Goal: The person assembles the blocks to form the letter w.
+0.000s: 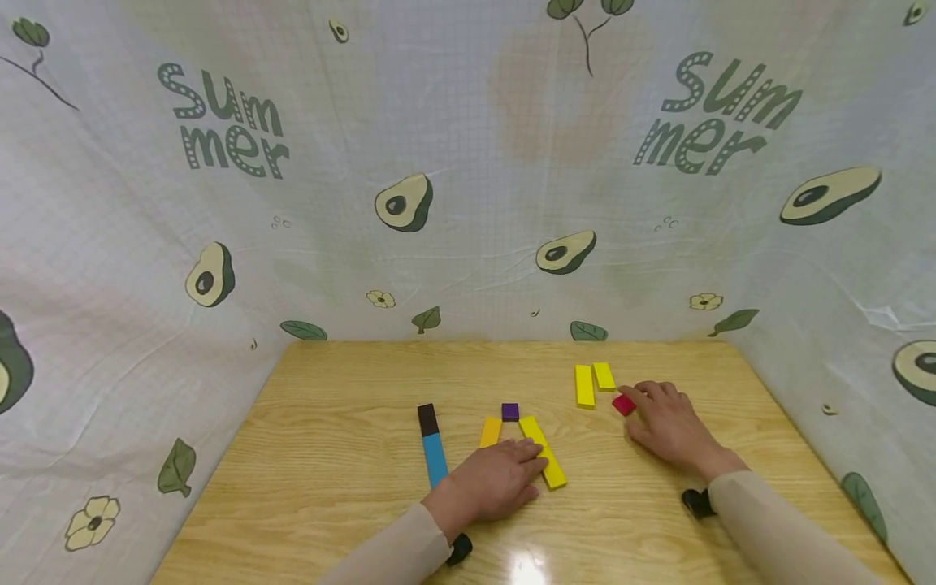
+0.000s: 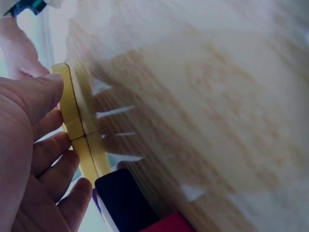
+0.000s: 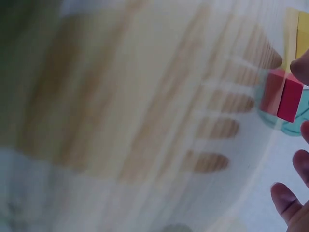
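My left hand (image 1: 497,479) lies low over the table, its fingers across two yellow blocks (image 1: 552,467) set end to end. In the left wrist view the thumb overlaps one yellow block (image 2: 72,108), and the other fingers lie spread along the pair. An orange block (image 1: 491,431) is partly hidden behind this hand, with a small purple block (image 1: 510,412) just beyond. My right hand (image 1: 669,426) reaches a small red block (image 1: 623,405). A fingertip meets the corner of this red block (image 3: 291,99) in the right wrist view, the other fingers spread apart.
Left of the left hand, a black block (image 1: 427,420) and a blue block (image 1: 435,459) form a line. Two more yellow blocks (image 1: 584,386) lie behind the red one. A dark block (image 2: 123,198) shows beside the left fingers. Printed cloth (image 1: 475,244) walls the wooden table (image 1: 329,487).
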`<state>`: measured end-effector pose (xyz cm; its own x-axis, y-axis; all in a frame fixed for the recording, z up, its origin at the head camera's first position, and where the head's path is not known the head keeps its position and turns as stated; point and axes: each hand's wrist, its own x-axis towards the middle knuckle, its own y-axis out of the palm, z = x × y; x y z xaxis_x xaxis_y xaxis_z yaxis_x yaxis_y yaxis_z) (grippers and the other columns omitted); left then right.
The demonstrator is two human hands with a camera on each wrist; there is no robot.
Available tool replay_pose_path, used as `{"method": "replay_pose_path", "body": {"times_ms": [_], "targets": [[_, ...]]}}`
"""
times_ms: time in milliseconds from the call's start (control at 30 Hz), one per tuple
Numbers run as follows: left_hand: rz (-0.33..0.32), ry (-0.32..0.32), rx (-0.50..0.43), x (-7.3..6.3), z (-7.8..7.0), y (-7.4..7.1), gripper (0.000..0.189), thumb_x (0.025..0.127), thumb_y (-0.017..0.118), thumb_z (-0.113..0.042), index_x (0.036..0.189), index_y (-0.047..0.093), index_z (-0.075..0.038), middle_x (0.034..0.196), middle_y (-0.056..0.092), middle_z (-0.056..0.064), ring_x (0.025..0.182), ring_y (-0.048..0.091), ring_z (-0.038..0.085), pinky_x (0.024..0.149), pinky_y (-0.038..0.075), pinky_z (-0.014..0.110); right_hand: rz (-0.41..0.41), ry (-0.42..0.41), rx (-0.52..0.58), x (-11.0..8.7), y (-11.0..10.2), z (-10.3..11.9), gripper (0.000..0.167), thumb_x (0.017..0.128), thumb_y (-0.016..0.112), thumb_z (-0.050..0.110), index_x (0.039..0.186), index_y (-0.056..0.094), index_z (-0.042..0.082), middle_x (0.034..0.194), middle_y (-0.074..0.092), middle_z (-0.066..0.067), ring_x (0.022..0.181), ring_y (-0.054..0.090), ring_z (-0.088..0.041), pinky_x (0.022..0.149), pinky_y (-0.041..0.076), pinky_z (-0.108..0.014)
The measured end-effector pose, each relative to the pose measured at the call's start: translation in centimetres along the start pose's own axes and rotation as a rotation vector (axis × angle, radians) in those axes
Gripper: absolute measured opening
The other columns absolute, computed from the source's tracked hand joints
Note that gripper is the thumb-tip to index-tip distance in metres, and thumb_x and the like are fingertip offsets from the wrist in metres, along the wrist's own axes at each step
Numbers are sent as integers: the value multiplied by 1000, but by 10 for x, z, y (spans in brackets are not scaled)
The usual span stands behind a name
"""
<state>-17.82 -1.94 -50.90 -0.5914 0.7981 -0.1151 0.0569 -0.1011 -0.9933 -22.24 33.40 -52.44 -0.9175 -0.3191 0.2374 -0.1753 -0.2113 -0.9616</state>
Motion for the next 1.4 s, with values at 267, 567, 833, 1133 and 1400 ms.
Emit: {"method": "replay_pose_path", "body": {"times_ms": [267,567,833,1133,1400], "targets": [[-1,1,3,0,0,0,50,112,49,-43,157,52,-21,166,45,-4,154,41,12,127,35,27,3,0,-31,-1,1,-1,41,95,69,16,133,68,1,128,65,-19,115,56,-42,90,49,-62],[-20,6,-2,0,0,2,51,112,51,-43,157,52,-20,166,45,-3,154,42,13,126,36,28,-35,-16,-41,-10,-2,-1,30,92,79,17,118,71,2,113,67,-14,104,58,-37,82,48,-52],[11,-1,-33,1,0,1,59,111,47,-51,160,48,-19,169,40,-2,156,37,15,128,33,30,-48,-20,-25,-20,-5,4,25,91,79,21,110,72,6,107,66,-9,99,56,-31,79,46,-49],[38,7,14,-1,-4,0,72,109,38,-65,164,42,-18,171,37,0,158,35,16,130,31,32,-86,-50,-5,-34,-1,14,22,90,81,21,106,73,8,105,66,-5,99,57,-29,77,45,-44],[51,3,46,1,-3,-2,70,109,42,-62,164,41,-18,171,36,1,159,33,16,131,28,32,-113,-134,-7,-40,-3,40,22,88,84,21,104,73,10,102,64,-1,97,56,-25,79,47,-45]]}}
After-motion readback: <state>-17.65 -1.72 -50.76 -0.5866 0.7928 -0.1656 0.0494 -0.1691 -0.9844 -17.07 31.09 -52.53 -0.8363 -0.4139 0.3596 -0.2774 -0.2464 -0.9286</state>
